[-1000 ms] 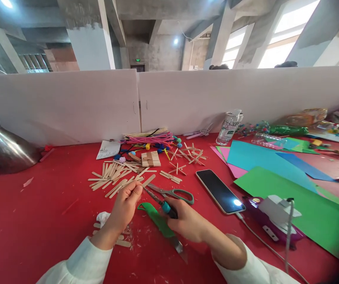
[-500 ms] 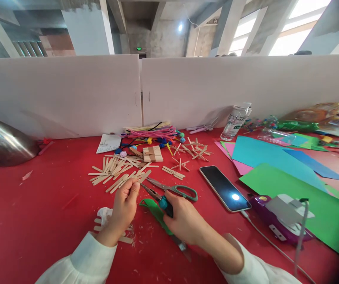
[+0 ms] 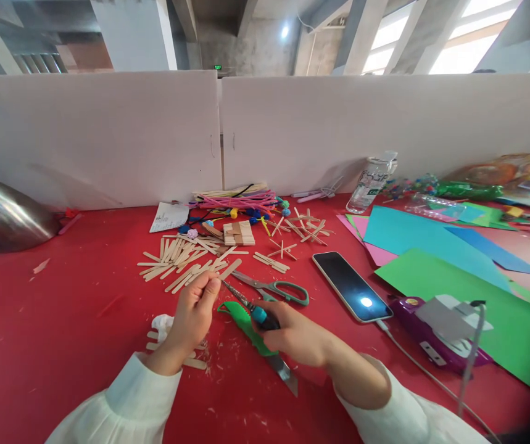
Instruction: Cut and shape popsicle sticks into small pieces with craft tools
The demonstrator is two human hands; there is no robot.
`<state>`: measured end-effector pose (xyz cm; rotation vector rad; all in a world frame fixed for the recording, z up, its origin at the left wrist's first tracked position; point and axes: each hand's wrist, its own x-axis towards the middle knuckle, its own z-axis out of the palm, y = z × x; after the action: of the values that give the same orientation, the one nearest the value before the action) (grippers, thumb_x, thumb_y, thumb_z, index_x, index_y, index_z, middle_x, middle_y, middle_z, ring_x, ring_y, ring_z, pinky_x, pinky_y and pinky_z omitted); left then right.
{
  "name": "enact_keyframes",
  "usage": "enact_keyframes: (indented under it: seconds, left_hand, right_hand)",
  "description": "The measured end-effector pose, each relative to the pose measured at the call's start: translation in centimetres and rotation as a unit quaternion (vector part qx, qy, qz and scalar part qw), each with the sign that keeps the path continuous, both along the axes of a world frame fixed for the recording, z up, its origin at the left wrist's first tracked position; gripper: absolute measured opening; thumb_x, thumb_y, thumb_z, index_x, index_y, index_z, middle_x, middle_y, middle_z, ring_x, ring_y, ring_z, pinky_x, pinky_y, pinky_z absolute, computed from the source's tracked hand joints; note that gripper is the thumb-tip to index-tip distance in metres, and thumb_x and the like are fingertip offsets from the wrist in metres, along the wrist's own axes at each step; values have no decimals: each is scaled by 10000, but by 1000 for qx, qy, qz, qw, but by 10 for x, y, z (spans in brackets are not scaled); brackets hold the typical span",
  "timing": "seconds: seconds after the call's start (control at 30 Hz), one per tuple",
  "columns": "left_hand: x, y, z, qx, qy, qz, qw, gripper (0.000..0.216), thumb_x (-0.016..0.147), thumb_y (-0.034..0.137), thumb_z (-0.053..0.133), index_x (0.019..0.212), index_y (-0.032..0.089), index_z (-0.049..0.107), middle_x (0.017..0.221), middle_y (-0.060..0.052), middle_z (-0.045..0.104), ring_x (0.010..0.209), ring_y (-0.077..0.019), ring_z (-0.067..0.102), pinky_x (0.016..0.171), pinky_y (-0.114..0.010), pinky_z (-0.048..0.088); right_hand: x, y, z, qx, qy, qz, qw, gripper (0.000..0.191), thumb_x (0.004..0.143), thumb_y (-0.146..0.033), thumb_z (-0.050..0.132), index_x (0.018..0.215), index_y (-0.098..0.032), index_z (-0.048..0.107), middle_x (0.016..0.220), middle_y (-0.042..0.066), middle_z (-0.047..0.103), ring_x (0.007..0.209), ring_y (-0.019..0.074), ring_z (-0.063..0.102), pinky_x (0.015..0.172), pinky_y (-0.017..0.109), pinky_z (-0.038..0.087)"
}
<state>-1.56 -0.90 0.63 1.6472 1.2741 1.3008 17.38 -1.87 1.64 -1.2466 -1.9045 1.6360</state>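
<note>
My left hand (image 3: 196, 311) is closed in a pinch, thumb against forefinger; what it holds at the fingertips is too small or hidden to make out. My right hand (image 3: 295, 333) is wrapped round needle-nose pliers (image 3: 259, 316) with teal and black handles. The thin metal jaws reach the left fingertips. Just beyond the left fingers shows a craft stick (image 3: 231, 269); I cannot tell whether it is touched. Below the pliers lies a green-handled knife (image 3: 248, 330), its blade toward me. Grey-green scissors (image 3: 285, 291) lie behind the right hand. Several craft sticks (image 3: 195, 362) are partly under my left wrist.
Loose craft sticks (image 3: 176, 259), a stick bundle (image 3: 239, 234), pipe cleaners (image 3: 237, 200) and star-shaped stick pieces (image 3: 308, 225) lie ahead. On the right are a phone (image 3: 350, 287), a purple power strip (image 3: 435, 345), coloured paper (image 3: 431, 246) and a bottle (image 3: 370, 185). A metal jug (image 3: 10, 213) stands left.
The pliers have turned in my right hand, and that hand has tilted flatter and shifted slightly right, uncovering more of the knife blade. My left hand keeps its pinch.
</note>
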Motion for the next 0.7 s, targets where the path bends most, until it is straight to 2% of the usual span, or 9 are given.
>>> enact_keyframes:
  seconds: [0.1, 0.17, 0.23, 0.43, 0.7]
  left_hand:
    - [1, 0, 2, 1, 12, 11, 1000, 309, 877, 384, 418, 628, 205, 382, 560, 68, 273, 502, -106, 252, 479, -225, 240]
    - [2, 0, 2, -1, 22, 21, 1000, 298, 868, 386, 426, 633, 205, 396, 554, 69, 272, 495, -107, 246, 473, -226, 239]
    - [3, -1, 2, -8, 28, 27, 999, 292, 861, 391, 433, 637, 205, 408, 544, 71, 261, 488, -107, 239, 468, -225, 239]
    - [11, -3, -1, 4, 29, 60, 998, 284, 856, 389, 434, 641, 204, 431, 550, 61, 277, 494, -110, 265, 465, -222, 264]
    - [12, -5, -5, 70, 92, 103, 988, 233, 888, 332, 395, 704, 206, 461, 575, 49, 347, 529, -125, 344, 502, -218, 310]
  right_hand:
    - [-5, -5, 1, 119, -113, -49, 985, 160, 625, -76, 471, 728, -194, 435, 616, -50, 424, 546, 101, 372, 503, 223, 285]
    - [-8, -9, 1, 214, -215, -91, 948, 171, 644, -80, 507, 747, -192, 430, 695, -11, 514, 613, 129, 453, 551, 238, 295]
    - [-10, -13, 0, 266, -285, -104, 915, 174, 670, -100, 527, 798, -187, 447, 796, 40, 585, 688, 170, 527, 576, 250, 302]
    - [-14, -20, -1, 296, -380, -101, 870, 152, 740, -129, 507, 880, -180, 478, 913, 109, 635, 849, 254, 604, 613, 278, 345]
    - [-18, -21, 6, 270, -382, -86, 880, 160, 744, -119, 504, 887, -181, 467, 907, 108, 638, 863, 269, 626, 606, 288, 356]
